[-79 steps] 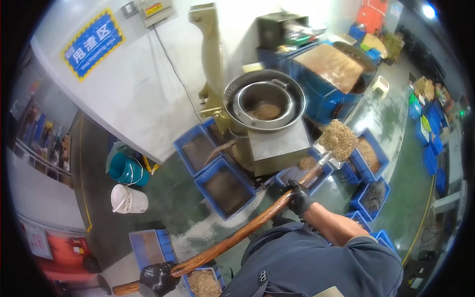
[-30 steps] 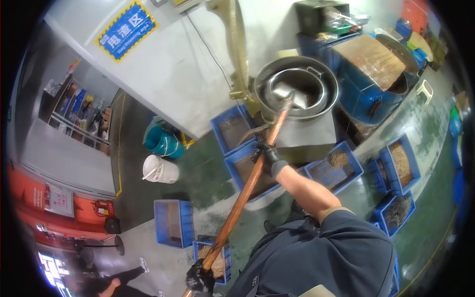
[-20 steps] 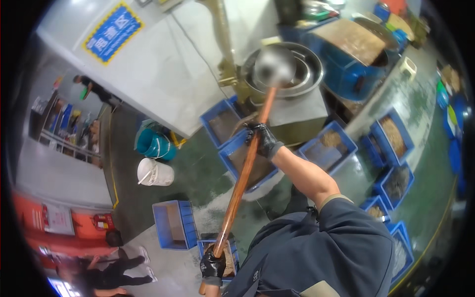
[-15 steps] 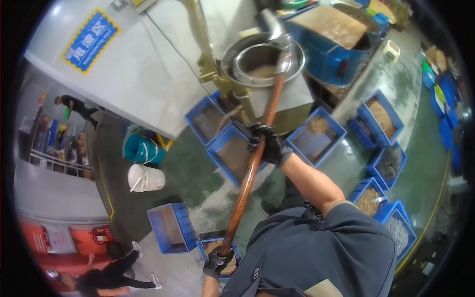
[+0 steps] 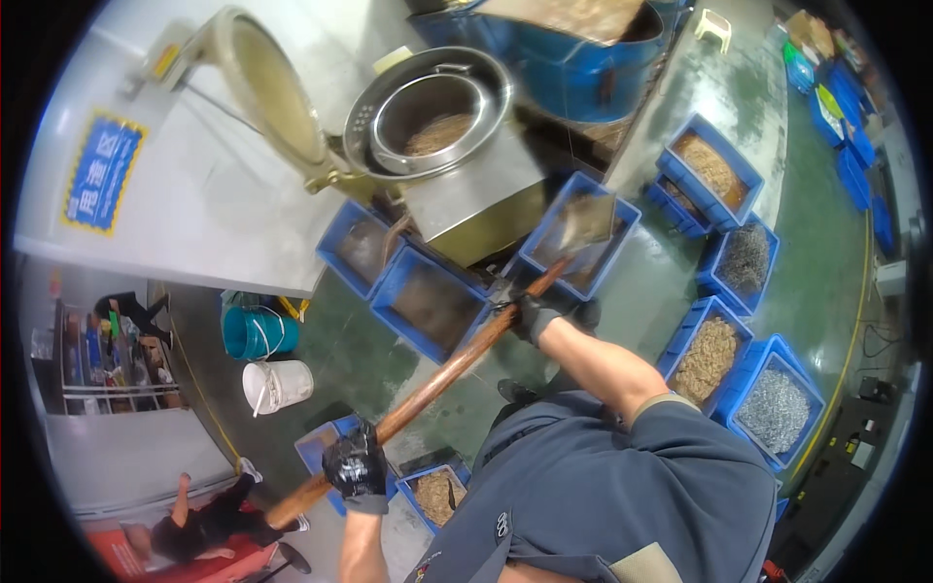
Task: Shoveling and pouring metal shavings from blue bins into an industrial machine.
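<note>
Over blue crate (image 5: 573, 238) | gripping shovel (image 5: 457, 355), both gloved fists clenched on shaft | left hand (image 5: 356, 468) at butt, right hand (image 5: 537, 313) nearer blade | shaft running lower-left to upper-right, blade sitting in crate beside drum (image 5: 432, 112)

Shovel (image 5: 437, 374) runs diagonally from lower left to upper right. Left hand (image 5: 356, 469) grips handle near lower end; right hand (image 5: 537, 313) grips farther up, just behind blade. Blade (image 5: 588, 222) sits over crate (image 5: 575, 241) right of drum machine (image 5: 439, 109). Machine lid (image 5: 267, 89) stands open at machine's left. Two crates (image 5: 428, 301) in front of machine. Two buckets (image 5: 267, 358) on floor to left. More crates (image 5: 743, 291) at right, holding what looks like small loose parts. Another person (image 5: 199, 515) at lower left.
</note>
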